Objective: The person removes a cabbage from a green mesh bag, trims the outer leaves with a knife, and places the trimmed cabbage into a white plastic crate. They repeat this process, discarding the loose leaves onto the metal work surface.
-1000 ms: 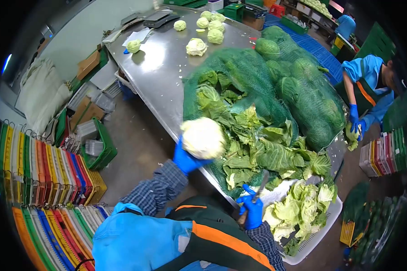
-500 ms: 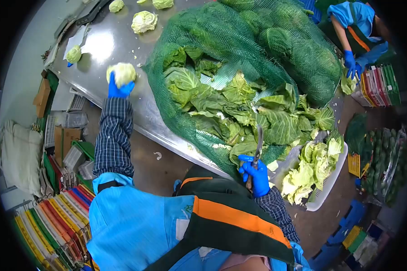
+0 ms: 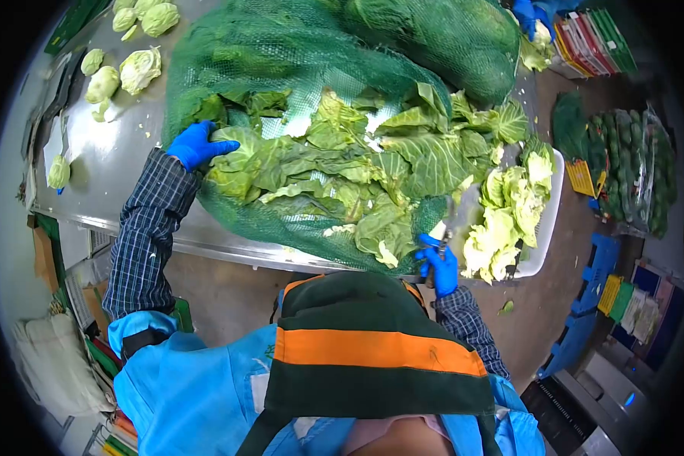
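My left hand point(image 3: 199, 146), in a blue glove, reaches to the left edge of the green mesh bag point(image 3: 228, 57). Its thumb is stretched away from the fingers, over the loose cabbage leaves point(image 3: 281, 167); some fingertips are hard to make out. A knife point(image 3: 446, 237) is upright in my right hand point(image 3: 441, 272), gloved in blue too, with the fingers wrapped round its handle at the table's front edge. Trimmed cabbages point(image 3: 140, 71) sit on the metal table point(image 3: 133, 152) at the upper left, and one cabbage point(image 3: 58, 172) lies apart near the left edge.
Pale leaves fill a white tub point(image 3: 552, 220) right of my knife hand. More full mesh bags point(image 3: 433, 49) lie at the back of the table. A co-worker's gloved hands point(image 3: 536, 15) show at the upper right, beside stacked crates point(image 3: 593, 42).
My left hand has let go of a cabbage at the left and moved right to the mesh bag. The view has shifted; my right hand still holds the knife.
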